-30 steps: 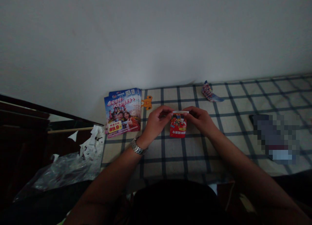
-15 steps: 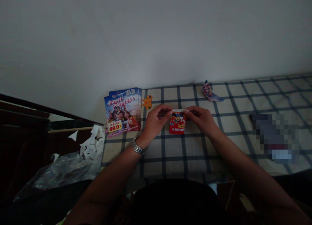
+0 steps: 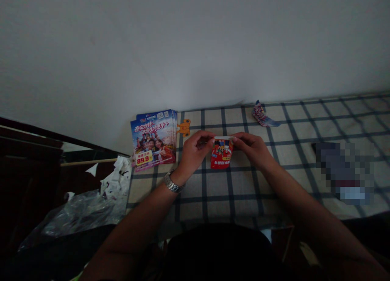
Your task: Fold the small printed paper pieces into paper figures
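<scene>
Just then, the red card [image 3: 222, 154] had tilted slightly and sat a touch lower, and the left hand [image 3: 195, 153] and right hand [image 3: 251, 151] had drawn a little closer. The left fingers [image 3: 207, 137] and right fingers [image 3: 239, 139] were pressed together, pinching opposite ends of a white strip [image 3: 223, 137] along the card's top edge. The card lay between the hands, over a checked cloth [image 3: 243, 199]. Left of the card stood a stack of leaflets [image 3: 152, 141], with an orange cutout [image 3: 183, 128] beside it. Beyond the card lay a torn printed scrap [image 3: 260, 114]. Farther left lay a plastic bag [image 3: 82, 212], while a white wall [image 3: 195, 49] rose behind.
</scene>
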The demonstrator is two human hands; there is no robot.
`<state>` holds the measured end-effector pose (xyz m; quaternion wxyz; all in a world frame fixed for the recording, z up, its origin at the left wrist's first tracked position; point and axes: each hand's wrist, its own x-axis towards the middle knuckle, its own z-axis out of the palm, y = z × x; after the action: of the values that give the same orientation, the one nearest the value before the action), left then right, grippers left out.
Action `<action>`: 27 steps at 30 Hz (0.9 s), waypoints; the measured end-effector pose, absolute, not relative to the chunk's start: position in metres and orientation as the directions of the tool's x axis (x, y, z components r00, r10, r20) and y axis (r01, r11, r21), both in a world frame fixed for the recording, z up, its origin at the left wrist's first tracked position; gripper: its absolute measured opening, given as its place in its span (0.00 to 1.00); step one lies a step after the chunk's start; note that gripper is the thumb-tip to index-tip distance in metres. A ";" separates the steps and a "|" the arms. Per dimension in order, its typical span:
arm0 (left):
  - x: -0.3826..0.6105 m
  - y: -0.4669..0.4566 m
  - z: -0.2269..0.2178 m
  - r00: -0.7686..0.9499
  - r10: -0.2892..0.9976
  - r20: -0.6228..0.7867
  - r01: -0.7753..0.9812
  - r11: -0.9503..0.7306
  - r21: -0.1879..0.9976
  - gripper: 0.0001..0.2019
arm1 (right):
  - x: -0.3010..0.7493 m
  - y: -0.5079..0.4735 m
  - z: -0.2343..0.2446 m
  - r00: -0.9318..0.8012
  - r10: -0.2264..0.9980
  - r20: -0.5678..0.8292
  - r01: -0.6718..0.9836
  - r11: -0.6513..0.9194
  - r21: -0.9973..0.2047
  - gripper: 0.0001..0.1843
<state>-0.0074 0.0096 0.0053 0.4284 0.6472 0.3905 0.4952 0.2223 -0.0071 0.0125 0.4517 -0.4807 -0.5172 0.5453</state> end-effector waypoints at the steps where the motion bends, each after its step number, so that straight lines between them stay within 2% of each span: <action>1: -0.007 0.009 0.006 0.202 0.929 0.310 0.084 -0.332 0.940 0.06 | 0.223 -0.007 0.012 -0.135 0.989 -0.054 -0.002 -0.055 -0.998 0.20; 7: -0.007 0.010 0.004 0.205 0.927 0.313 0.076 -0.334 0.940 0.07 | 0.224 -0.008 0.011 -0.127 0.992 -0.021 0.005 -0.020 -1.000 0.17; 27: -0.007 0.006 0.009 0.196 0.929 0.315 0.074 -0.334 0.940 0.08 | 0.227 -0.008 0.012 -0.128 0.992 0.004 0.043 0.010 -0.999 0.18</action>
<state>-0.0073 0.0064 0.0093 0.4265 0.6450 0.3888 0.5009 0.2266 -0.0085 0.0119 0.4577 -0.4760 -0.5436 0.5180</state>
